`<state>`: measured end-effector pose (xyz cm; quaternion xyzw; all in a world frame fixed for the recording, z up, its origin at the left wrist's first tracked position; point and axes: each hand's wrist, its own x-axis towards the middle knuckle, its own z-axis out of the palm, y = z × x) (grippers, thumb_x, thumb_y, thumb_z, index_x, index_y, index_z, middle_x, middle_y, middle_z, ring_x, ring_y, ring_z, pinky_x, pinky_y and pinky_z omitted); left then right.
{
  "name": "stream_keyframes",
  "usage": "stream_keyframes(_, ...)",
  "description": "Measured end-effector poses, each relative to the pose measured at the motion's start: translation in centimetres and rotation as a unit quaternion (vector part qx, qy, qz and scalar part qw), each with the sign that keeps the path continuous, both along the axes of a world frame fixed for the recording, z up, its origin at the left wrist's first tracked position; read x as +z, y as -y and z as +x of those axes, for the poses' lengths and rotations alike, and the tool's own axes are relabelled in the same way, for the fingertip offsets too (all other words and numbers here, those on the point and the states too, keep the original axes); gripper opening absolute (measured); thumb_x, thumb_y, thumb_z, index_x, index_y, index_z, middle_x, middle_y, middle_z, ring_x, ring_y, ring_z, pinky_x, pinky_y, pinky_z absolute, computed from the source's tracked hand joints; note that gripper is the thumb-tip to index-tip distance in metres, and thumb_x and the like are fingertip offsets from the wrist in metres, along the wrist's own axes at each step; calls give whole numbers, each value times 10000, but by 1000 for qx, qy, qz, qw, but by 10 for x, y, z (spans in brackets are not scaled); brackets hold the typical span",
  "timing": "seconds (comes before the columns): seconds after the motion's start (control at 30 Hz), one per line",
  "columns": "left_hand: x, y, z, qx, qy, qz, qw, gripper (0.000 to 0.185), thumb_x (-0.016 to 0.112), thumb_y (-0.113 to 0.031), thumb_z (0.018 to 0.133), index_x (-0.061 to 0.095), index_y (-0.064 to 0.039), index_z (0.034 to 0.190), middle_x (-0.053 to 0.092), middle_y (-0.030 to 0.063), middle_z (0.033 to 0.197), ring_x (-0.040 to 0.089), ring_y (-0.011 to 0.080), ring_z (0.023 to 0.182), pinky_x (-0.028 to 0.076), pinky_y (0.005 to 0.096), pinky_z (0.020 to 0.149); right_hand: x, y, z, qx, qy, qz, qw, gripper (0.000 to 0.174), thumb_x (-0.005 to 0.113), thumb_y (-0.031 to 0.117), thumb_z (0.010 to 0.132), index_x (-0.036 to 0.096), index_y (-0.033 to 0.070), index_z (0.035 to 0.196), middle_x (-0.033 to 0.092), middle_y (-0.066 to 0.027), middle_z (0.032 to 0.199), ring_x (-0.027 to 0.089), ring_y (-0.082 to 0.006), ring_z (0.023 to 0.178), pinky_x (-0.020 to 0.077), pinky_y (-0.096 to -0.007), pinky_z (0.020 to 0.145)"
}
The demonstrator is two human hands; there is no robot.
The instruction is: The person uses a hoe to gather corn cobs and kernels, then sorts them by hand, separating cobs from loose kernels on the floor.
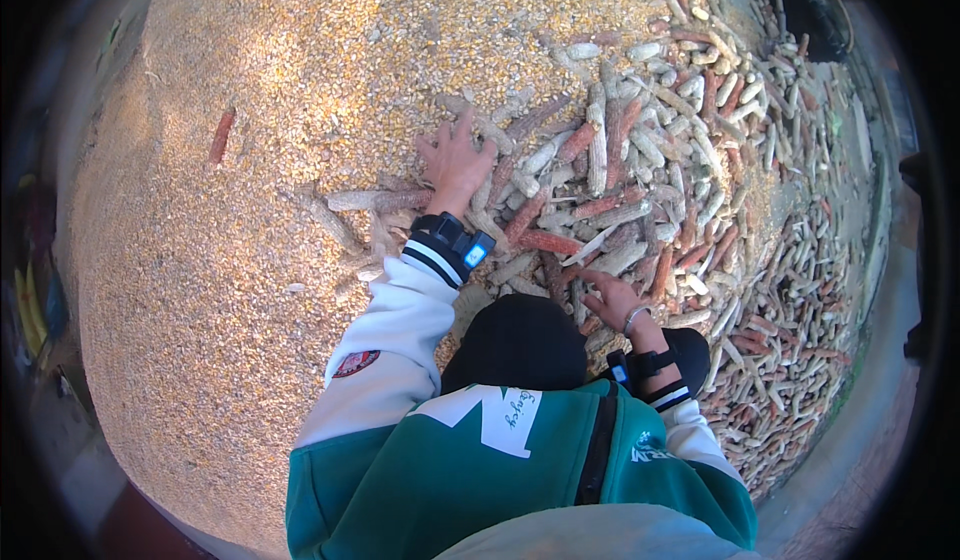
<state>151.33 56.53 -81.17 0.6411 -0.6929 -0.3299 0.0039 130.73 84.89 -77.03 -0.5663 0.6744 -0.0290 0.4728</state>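
My left hand (456, 161) lies palm down, fingers spread, where loose corn kernels (300, 102) meet a heap of shelled corn cobs (637, 140). A greyish cob (495, 136) is right beside its fingers, and a pale-and-brown cob (379, 200) lies by the wrist. Whether the palm presses on a cob is hidden. Lower down and to the right, my right hand (616, 301) hovers at or touches the heap's near edge, thumb and forefinger apart. No cob shows between them. Close to its fingertips is a red cob (551, 242).
My dark-clad knees (517, 342) are just below the cobs. More cobs (787, 335) cover the ground at right. A lone red cob (222, 137) rests on the kernels at left. At upper right stands a black container (806, 12).
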Motion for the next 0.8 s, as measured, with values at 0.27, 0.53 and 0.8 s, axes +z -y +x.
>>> stream_keyframes(0.27, 26, -84, -73, -262, -307, 62, 913, 700, 652, -363, 849, 384, -204, 1476, 368, 154, 1502, 266, 486, 1393, 345, 545, 1104, 2, 9, 13, 10, -1, -15, 1000, 477, 649, 214, 870, 527, 88, 1314, 608, -191, 1259, 573, -378, 1165, 467, -443, 991)
stream_keyframes(0.53, 9, -27, 119, 101, 132, -167, 972, 610, 591, -439, 891, 488, -134, 1409, 361, 158, 1508, 175, 471, 1427, 206, 696, 1093, 7, 15, -2, -18, -77, 9, 997, 448, 661, 212, 856, 564, 71, 1270, 637, -214, 1172, 604, -385, 1107, 487, -438, 949)
stream_keyframes(0.8, -17, -119, 73, -71, -124, 155, 978, 667, 506, -589, 892, 574, -89, 1329, 430, 175, 1469, 308, 482, 1367, 283, 633, 1094, 5, 32, 26, 11, 22, 42, 999, 506, 646, 169, 853, 543, 87, 1342, 618, -184, 1254, 591, -342, 1163, 468, -403, 1002)
